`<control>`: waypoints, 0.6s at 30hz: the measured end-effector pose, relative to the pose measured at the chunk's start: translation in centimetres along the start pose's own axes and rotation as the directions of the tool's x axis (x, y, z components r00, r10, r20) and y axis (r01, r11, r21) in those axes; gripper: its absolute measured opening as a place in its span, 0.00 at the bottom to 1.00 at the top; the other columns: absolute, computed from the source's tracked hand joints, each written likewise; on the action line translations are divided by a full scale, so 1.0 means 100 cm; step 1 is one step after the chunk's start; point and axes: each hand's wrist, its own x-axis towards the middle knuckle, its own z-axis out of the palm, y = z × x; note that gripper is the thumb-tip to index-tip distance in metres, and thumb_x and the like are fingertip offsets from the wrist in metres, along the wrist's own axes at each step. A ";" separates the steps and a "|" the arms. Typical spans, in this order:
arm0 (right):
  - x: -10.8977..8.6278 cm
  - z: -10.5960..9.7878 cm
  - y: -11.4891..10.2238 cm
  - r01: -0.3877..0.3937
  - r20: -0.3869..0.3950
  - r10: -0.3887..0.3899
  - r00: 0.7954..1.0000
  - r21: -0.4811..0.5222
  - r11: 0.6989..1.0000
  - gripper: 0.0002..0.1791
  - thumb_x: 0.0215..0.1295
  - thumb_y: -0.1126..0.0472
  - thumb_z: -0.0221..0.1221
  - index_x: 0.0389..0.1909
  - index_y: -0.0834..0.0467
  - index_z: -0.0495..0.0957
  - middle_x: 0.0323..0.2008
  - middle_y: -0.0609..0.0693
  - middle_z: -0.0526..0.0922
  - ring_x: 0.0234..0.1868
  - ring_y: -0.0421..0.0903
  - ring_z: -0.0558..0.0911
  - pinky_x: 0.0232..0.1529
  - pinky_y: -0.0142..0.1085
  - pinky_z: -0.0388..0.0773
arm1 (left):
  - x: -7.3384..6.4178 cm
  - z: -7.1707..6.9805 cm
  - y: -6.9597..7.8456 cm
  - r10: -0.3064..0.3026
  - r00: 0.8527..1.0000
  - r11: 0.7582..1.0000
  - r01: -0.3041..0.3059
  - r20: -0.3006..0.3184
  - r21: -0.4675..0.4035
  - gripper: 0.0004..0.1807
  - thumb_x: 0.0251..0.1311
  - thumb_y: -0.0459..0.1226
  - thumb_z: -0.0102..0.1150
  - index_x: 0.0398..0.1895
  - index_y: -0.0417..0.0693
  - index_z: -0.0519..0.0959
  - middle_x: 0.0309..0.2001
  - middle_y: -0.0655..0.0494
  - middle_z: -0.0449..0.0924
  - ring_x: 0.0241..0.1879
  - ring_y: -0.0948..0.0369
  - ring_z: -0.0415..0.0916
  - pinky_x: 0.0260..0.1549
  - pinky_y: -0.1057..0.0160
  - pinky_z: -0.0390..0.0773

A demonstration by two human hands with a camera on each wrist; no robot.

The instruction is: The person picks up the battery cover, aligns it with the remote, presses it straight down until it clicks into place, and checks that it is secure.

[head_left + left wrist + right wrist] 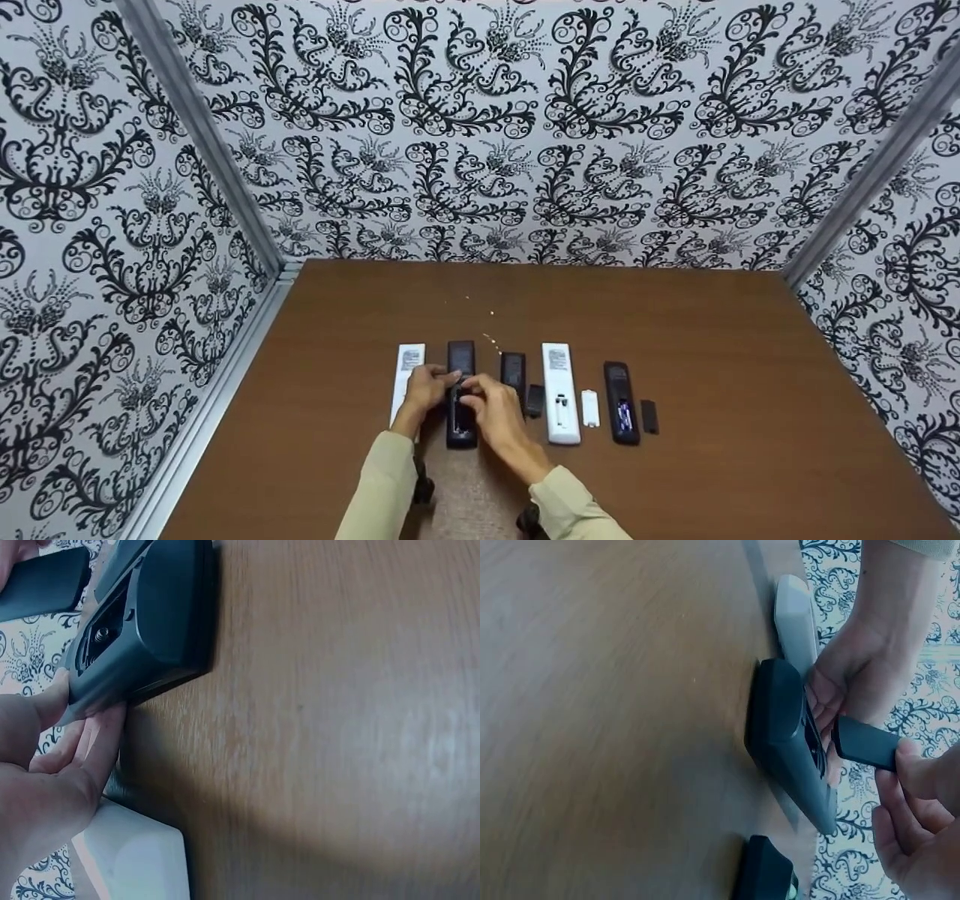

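Note:
A black remote control [461,436] lies back side up on the table, its battery compartment uncovered. In the left wrist view a metal spring shows inside that compartment. My left hand [427,390] grips the remote by its side, with the thumb [54,699] on the upper edge and the fingers lower down. Over the compartment, my right hand [499,412] pinches a black battery cover [866,742] between thumb and fingers. The cover is held apart from the remote. A white remote [410,360] lies just left of it, partly hidden by my left hand.
To the right lie a smaller black remote [514,367] with a loose cover [535,401], a white remote [559,375] beside a white cover [590,409], and another black remote [620,390] with batteries showing, its cover [649,417] alongside. Patterned walls [480,150] stand around the table.

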 end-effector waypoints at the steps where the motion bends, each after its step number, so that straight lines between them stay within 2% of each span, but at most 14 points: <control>1: 0.000 0.001 0.000 -0.007 0.005 0.007 1.000 0.003 1.000 0.08 0.56 0.67 0.69 0.38 0.61 0.84 0.35 0.55 0.89 0.37 0.51 0.87 0.40 0.39 0.84 | 0.000 0.000 0.000 0.002 1.000 1.000 -0.002 -0.002 0.003 0.23 0.62 0.36 0.65 0.50 0.21 0.77 0.48 0.28 0.82 0.49 0.44 0.81 0.50 0.52 0.81; 5: 0.000 0.006 0.001 -0.047 0.038 0.046 0.998 0.034 0.998 0.07 0.57 0.68 0.69 0.37 0.61 0.85 0.33 0.55 0.88 0.35 0.50 0.86 0.37 0.38 0.83 | -0.001 -0.001 0.001 0.017 1.000 1.000 -0.017 0.001 0.022 0.21 0.63 0.36 0.64 0.50 0.23 0.79 0.47 0.31 0.84 0.47 0.47 0.82 0.49 0.53 0.82; 12: -0.001 0.009 0.005 -0.072 0.058 0.070 0.996 0.032 0.997 0.06 0.57 0.67 0.69 0.35 0.60 0.84 0.30 0.52 0.83 0.31 0.42 0.81 0.33 0.30 0.78 | 0.001 -0.001 0.000 0.033 0.999 0.996 -0.032 -0.002 0.084 0.22 0.64 0.37 0.64 0.52 0.23 0.78 0.48 0.31 0.84 0.51 0.42 0.82 0.52 0.50 0.81; 18: -0.002 0.011 0.009 -0.073 0.064 0.070 0.995 0.042 0.996 0.06 0.56 0.67 0.69 0.35 0.60 0.84 0.30 0.52 0.82 0.31 0.45 0.81 0.33 0.31 0.77 | 0.000 -0.001 0.001 0.025 1.000 0.997 -0.024 -0.012 0.075 0.22 0.63 0.37 0.65 0.51 0.24 0.79 0.45 0.32 0.85 0.46 0.45 0.84 0.47 0.52 0.83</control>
